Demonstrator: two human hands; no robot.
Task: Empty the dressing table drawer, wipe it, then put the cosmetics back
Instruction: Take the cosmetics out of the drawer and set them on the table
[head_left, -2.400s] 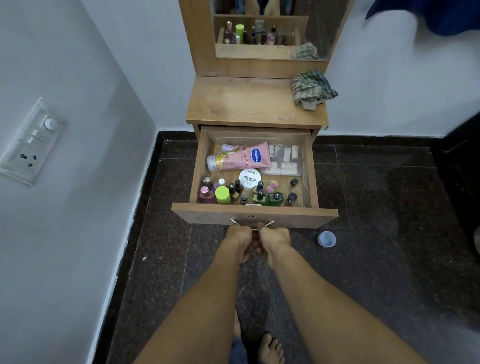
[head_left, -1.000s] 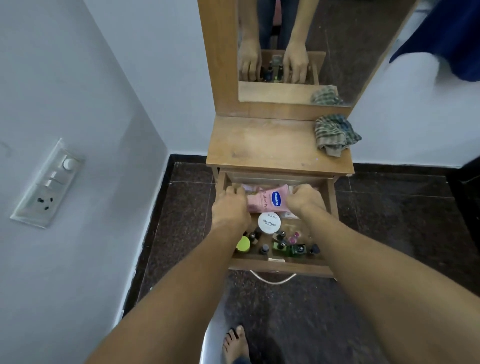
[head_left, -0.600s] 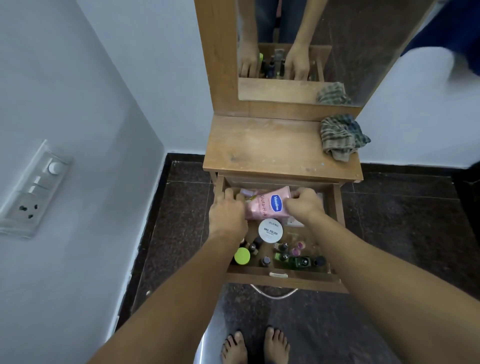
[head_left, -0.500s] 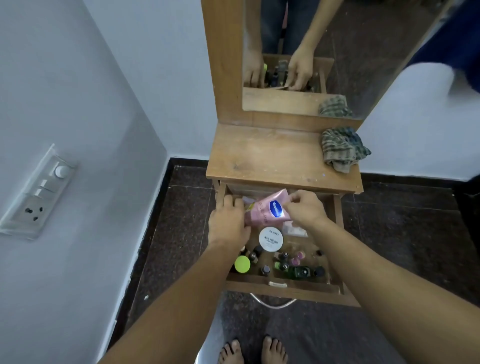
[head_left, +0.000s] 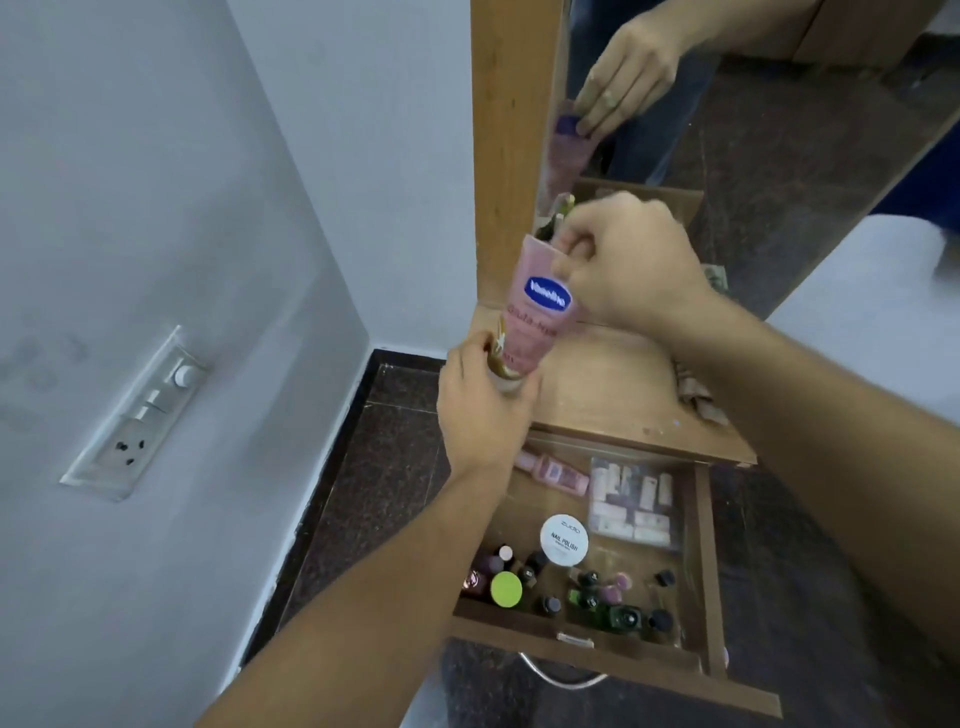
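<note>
Drawer (head_left: 696, 545) open; both hands grip pink lotion tube (head_left: 535, 317) above tabletop.

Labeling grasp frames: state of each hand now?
Left hand: closed on the cap end of the pink lotion tube.
Right hand: closed on its upper end.

Pink tube (head_left: 535, 317), blue oval logo

You are viewing a soft, evenly lit, rather dim frame without hard shadows. Motion blur smears the right hand (head_left: 623, 265) and the pink tube (head_left: 535, 317). Left of the tube, wide-angle distortion tilts the wall switch plate (head_left: 137, 415).
</note>
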